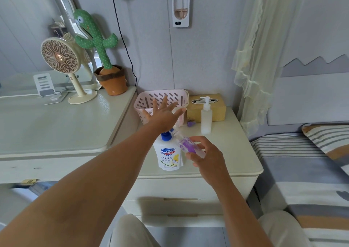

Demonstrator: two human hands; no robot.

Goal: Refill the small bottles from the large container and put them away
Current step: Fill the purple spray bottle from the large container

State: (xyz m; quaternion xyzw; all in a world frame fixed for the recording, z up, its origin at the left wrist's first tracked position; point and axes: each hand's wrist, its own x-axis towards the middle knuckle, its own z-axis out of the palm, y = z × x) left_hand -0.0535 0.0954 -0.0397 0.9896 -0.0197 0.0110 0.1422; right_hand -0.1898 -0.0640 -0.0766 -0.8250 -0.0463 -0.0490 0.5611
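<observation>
while the right hand (207,154) is gripping the purple-labelled small bottle (187,143) tilted just beside the safeguard refill pouch (168,158), the left hand (163,114) is reaching, fingers spread, toward the pink basket (147,99), likely readying it for stowing.

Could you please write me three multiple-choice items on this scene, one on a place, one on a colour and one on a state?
1. Where does the white pump bottle stand?
A) on the bed
B) in front of the tissue box
C) beside the fan

2. What colour is the cap of the Safeguard refill pouch?
A) blue
B) red
C) green

3. How is the left hand?
A) gripping the pouch
B) clenched in a fist
C) open, fingers spread

Answers:
1 B: it stands on the nightstand just before the box.
2 A: the spout cap is blue.
3 C: it reaches toward the pink basket, holding nothing.
</observation>
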